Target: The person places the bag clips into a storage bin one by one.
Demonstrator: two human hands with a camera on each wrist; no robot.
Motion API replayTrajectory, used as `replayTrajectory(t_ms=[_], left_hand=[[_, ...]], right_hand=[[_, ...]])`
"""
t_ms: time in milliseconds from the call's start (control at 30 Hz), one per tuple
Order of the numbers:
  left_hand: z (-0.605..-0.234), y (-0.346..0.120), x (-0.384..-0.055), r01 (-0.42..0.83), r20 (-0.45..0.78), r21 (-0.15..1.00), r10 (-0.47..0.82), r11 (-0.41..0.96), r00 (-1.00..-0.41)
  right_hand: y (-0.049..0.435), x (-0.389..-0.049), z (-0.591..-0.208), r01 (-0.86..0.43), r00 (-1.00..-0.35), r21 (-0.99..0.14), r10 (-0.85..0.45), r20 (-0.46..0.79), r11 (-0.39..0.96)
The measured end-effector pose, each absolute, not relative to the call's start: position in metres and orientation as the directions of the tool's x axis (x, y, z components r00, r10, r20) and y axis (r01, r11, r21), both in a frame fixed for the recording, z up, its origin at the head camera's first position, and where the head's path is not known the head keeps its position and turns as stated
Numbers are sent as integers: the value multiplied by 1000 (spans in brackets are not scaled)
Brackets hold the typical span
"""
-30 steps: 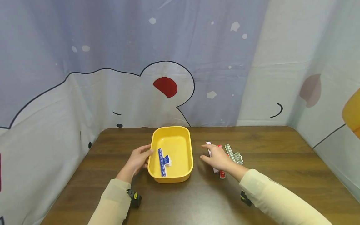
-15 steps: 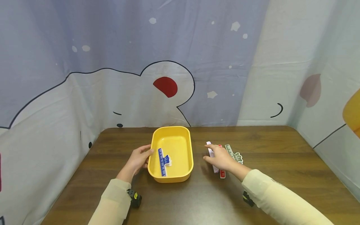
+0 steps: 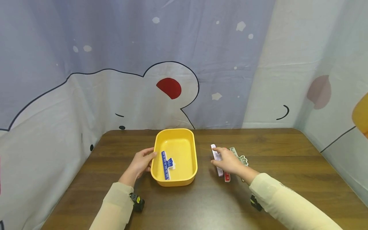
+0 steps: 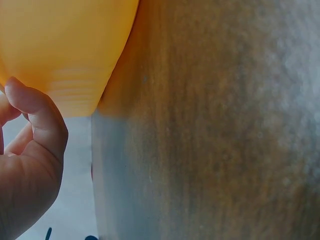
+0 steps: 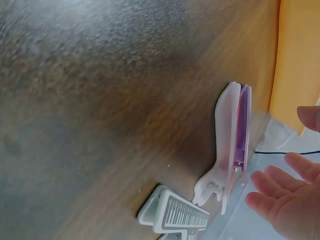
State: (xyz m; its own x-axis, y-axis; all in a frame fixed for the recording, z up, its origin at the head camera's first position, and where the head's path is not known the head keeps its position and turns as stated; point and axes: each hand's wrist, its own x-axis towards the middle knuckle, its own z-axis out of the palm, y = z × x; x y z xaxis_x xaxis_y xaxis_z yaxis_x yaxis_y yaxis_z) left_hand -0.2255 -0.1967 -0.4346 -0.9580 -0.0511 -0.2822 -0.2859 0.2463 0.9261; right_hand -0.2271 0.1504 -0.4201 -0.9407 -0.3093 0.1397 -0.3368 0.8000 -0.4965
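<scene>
My left hand (image 3: 141, 163) grips the left rim of a yellow plastic tray (image 3: 175, 183), its thumb on the rim and fingers outside. Inside the tray lies a blue clip (image 3: 165, 166) with a piano-key pattern. My right hand (image 3: 230, 163) hovers over a group of similar clips, thumb and fingers apart, holding nothing. Left of its palm is a pale lilac clip (image 3: 220, 172); a red clip (image 3: 227, 177) is partly hidden beneath the hand. Beyond the wrist lies a green clip (image 3: 243, 159). In the right wrist view, fingers (image 5: 267, 185) are spread beside the clips.
Everything stands on a brown wooden table (image 3: 184, 210). A patterned curtain (image 3: 224, 80) hangs behind the table's far edge and along its sides. The tray stands left of the loose clips, with bare table between them.
My right hand has shifted slightly to the right, uncovering more of the lilac clip and covering more of the red one. The left hand and tray have stayed in place.
</scene>
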Motion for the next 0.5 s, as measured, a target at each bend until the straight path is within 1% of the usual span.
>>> replayTrajectory(t_ms=[267, 500], left_hand=[[-434, -196, -225, -290, -286, 925, -53, 246, -957], [-435, -196, -224, -288, -285, 928, -48, 238, -957]], right_hand=[[156, -230, -423, -351, -936, -471, -316, 153, 809], [159, -232, -423, -348, -937, -471, -316, 149, 810]])
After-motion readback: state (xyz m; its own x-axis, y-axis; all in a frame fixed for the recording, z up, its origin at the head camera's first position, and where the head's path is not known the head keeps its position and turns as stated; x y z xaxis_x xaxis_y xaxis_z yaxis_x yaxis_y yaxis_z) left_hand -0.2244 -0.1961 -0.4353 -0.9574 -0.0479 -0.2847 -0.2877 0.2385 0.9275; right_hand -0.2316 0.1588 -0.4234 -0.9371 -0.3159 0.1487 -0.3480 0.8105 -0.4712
